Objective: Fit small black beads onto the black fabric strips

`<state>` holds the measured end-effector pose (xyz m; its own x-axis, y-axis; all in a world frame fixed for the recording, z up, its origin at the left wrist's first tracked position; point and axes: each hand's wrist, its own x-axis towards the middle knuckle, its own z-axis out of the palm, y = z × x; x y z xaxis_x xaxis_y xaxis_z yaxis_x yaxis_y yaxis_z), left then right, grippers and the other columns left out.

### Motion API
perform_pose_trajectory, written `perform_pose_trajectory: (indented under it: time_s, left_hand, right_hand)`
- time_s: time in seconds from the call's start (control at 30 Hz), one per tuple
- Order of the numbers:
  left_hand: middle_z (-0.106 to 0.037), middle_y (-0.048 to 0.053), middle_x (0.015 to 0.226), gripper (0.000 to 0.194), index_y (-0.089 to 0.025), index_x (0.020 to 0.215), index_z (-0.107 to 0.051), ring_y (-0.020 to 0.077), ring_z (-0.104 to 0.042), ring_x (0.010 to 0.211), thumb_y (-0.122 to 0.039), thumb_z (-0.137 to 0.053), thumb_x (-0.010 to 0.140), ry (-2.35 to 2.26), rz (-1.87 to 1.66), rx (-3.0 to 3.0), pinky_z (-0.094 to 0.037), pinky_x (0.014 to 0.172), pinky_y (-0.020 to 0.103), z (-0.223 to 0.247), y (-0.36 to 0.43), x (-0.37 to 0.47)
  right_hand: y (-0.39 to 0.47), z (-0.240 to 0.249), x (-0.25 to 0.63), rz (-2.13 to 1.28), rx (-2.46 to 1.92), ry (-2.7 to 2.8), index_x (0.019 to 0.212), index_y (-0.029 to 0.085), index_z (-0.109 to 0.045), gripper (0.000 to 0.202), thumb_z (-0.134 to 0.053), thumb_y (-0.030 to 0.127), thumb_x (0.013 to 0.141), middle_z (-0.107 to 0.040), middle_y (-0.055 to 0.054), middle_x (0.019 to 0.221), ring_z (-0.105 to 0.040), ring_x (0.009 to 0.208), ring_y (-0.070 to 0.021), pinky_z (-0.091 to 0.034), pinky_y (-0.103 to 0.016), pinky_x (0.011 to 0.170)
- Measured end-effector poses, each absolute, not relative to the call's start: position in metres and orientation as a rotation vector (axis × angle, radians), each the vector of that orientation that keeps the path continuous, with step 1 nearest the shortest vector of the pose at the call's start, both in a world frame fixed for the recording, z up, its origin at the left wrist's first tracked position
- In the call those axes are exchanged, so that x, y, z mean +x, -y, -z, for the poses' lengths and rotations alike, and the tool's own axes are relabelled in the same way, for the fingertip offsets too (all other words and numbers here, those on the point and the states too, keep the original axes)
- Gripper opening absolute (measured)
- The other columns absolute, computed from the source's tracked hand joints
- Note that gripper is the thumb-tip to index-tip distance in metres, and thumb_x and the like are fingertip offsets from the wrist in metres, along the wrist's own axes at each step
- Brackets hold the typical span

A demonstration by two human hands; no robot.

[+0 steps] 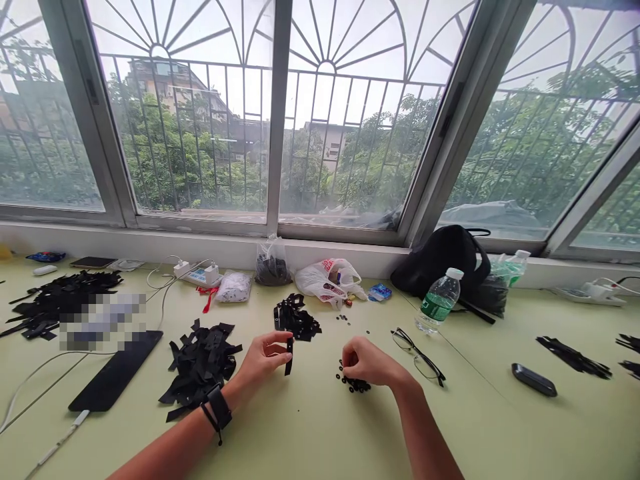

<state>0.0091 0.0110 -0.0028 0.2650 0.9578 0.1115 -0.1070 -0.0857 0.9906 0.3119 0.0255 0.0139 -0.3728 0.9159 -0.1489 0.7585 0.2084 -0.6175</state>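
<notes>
Between the thumb and fingers of my left hand [267, 355] hangs a short black strip [289, 357], upright, with a small hole or dot near its top. My right hand [369, 361] is closed with its fingertips down at a small pile of black rings [356, 385]; what its fingers pinch, if anything, is hidden. A heap of black strips [203, 363] lies left of my left hand, and a smaller heap of black pieces [299, 317] lies just beyond it.
Eyeglasses [419, 356] and a water bottle [440, 303] stand or lie to the right. A black case [533, 379] is farther right. Plastic bags [330, 281] and a black bag [443, 263] line the window side. A black device with a cable [115, 373] lies left.
</notes>
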Motion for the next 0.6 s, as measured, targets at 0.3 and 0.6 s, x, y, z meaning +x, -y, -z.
perform_pose_trajectory:
  time_s: [0.3,0.6]
  left_hand:
    - [-0.071,0.013,0.119,0.04,-0.017,0.11,-0.075,0.0231,-0.07,0.091,-0.027,-0.081,0.071,-0.902,-1.129,1.304,-0.053,0.084,0.035,0.004,-0.01,0.011]
    - [-0.068,0.005,0.096,0.047,-0.019,0.113,-0.069,0.018,-0.067,0.078,-0.027,-0.083,0.069,-0.871,-1.156,1.304,-0.05,0.071,0.028,0.017,-0.019,0.011]
  right_hand:
    - [-0.022,-0.026,0.307,-0.824,-1.482,2.19,0.07,0.015,-0.068,0.011,-0.058,0.017,0.073,-0.065,-0.002,0.064,-0.056,0.056,-0.0121,-0.038,-0.02,0.05]
    - [-0.015,-0.016,0.238,-0.704,-1.16,2.192,0.074,0.017,-0.069,0.01,-0.06,0.015,0.077,-0.064,-0.001,0.074,-0.055,0.063,-0.0124,-0.04,-0.021,0.056]
